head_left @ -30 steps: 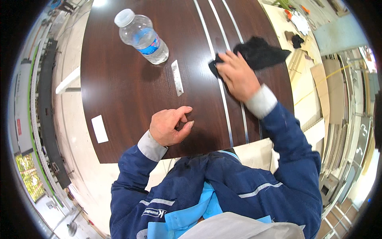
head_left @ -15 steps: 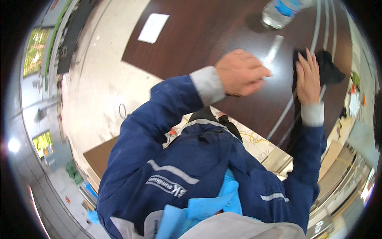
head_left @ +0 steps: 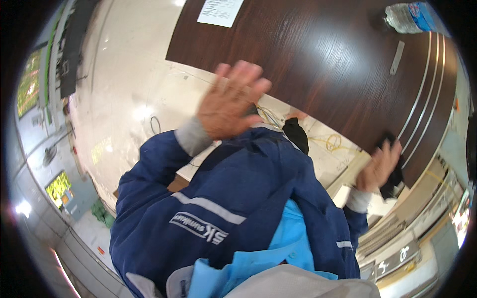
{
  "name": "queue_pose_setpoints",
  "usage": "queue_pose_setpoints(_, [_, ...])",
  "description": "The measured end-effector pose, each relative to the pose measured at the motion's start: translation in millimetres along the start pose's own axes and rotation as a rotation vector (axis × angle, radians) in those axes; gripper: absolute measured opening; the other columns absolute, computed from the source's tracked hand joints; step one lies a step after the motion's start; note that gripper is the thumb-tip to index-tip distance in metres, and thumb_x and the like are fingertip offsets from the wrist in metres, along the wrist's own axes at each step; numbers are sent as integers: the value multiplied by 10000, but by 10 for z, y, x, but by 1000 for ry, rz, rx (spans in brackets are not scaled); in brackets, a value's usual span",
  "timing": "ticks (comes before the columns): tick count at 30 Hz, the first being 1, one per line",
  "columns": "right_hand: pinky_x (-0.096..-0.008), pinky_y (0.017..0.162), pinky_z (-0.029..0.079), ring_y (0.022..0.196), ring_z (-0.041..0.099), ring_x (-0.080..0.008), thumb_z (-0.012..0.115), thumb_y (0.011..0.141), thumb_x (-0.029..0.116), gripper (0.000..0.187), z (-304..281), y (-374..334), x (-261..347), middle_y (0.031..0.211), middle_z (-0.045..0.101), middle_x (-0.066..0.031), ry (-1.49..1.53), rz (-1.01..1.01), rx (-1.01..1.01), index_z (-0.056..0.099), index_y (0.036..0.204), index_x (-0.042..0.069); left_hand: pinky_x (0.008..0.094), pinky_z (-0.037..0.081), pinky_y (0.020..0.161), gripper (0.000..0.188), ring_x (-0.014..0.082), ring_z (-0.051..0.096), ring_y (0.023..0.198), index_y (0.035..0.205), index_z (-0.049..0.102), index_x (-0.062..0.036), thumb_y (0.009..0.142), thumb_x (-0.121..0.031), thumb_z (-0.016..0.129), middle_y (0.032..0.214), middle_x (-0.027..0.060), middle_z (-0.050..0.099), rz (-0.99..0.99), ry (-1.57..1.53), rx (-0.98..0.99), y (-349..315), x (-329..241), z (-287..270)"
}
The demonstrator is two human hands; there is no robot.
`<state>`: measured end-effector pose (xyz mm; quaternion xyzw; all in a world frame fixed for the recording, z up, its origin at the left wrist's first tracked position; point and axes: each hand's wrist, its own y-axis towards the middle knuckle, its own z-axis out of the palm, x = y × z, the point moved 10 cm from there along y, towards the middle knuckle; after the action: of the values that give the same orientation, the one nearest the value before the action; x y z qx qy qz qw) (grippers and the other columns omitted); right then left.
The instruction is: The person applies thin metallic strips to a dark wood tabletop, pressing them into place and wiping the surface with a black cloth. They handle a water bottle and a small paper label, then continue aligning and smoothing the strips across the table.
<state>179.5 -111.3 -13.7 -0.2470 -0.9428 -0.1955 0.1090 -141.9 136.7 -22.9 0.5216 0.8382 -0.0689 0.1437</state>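
one bare left hand (head_left: 231,104) splayed open; right hand (head_left: 378,169) against black cloth (head_left: 395,181), grip unclear; white rectangular paper (head_left: 221,11) shows print.

- Board (head_left: 318,64): dark brown, wood-grained, glossy, lying flat; three slim silver strips (head_left: 430,94) along its right side.
- Cloth (head_left: 396,178): black, crumpled, partly hidden; at board's near right corner, part past the edge.

My left hand (head_left: 231,102) is before my chest, fingers (head_left: 244,72) spread and blurred, forearm (head_left: 164,153) angled inward; my right hand (head_left: 378,168) reaches out to my right, fingers apart
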Motion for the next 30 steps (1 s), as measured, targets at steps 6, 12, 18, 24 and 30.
queue_pose_setpoints(6, [-513,1206,367,1441,508,-357,667,910,103,319,1081,540,3150,1480,612,-128,441,-406,88,724,1224,110,442,409,1168,780,324,514,1418,1500,489,-10,954,-514,727,1508,214,539,-589,-97,-287,-400,2134,-712])
queue_pose_setpoints(12, [-518,1206,356,1465,484,-344,670,870,-5,456,1104,211,2737,1523,583,-118,298,-238,148,739,1291,159,309,563,913,644,179,718,1005,1334,624,22,996,-520,697,1173,98,726,-781,-1120,107,-581,2441,-119])
queue_pose_setpoints(18, [-564,1224,298,1496,452,-340,651,965,60,365,295,20,1457,1541,561,-167,106,-21,-121,706,1325,90,343,532,1004,562,226,700,1157,1365,606,19,1044,-441,639,1271,136,713,-668,-1185,181,-600,2434,-87])
queue_pose_setpoints(24, [-513,1223,346,1495,454,-328,601,941,120,369,1181,198,3263,1548,547,-166,373,-327,-73,715,1291,104,387,484,1094,569,242,682,1214,1408,579,17,1024,-394,673,1303,146,709,-584,-1176,358,-541,2398,-127])
queue_pose_setpoints(30, [-507,1181,379,1381,578,-326,598,959,155,291,838,46,2360,1391,679,-118,131,-22,-201,760,1201,160,437,484,1121,616,285,685,1219,1397,578,24,995,-428,694,1315,174,700,-517,-1141,491,-459,2410,-176])
